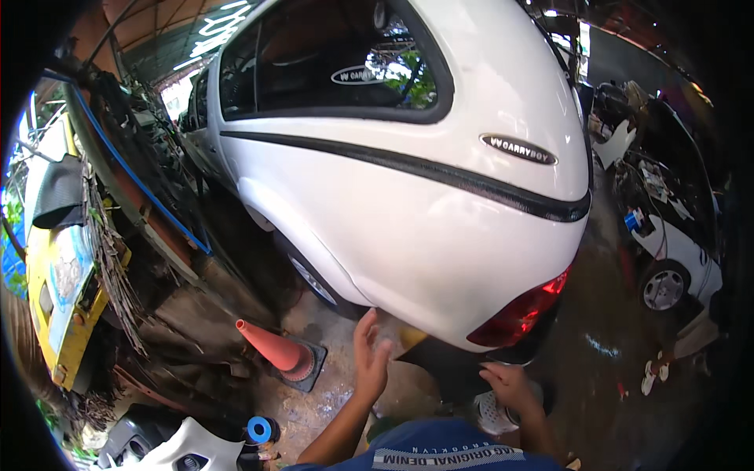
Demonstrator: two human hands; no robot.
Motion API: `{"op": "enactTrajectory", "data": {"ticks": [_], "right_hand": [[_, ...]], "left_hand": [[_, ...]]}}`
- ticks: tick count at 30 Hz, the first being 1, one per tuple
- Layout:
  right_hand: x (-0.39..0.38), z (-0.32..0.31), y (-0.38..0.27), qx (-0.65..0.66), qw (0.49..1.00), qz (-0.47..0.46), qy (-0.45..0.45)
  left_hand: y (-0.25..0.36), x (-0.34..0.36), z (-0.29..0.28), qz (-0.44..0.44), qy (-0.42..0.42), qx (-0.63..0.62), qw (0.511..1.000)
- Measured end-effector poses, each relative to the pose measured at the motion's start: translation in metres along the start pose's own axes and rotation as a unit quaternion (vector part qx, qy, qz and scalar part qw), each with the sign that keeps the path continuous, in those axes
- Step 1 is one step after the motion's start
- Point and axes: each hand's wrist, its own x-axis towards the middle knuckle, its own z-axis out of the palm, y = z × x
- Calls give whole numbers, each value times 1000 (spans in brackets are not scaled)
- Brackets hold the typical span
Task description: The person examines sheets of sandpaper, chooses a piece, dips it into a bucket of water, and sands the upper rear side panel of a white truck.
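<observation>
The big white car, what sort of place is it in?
Probably a car repair workshop: besides the big white car, another car at the right looks partly taken apart, and a loose white panel lies at the lower left.

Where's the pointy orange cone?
In the head view, the orange cone is left of the lower middle, to the left of the person's left hand and just below the rear wheel of the white car.
</observation>
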Motion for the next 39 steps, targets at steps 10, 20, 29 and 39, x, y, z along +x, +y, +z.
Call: {"op": "enactTrajectory", "data": {"ticks": [10,20,29,39], "right_hand": [[20,10,25,-117,980,-113,-116],[28,35,8,-94,963,-136,-212],[12,25,26,-66,979,-82,-173],[6,26,24,-36,983,-169,-70]], "left_hand": [[19,0,-21,100,-396,312,858],[10,-22,12,112,-433,319,836],[11,-33,17,-69,-399,209,890],[9,-42,36,-45,-350,163,921]]}}
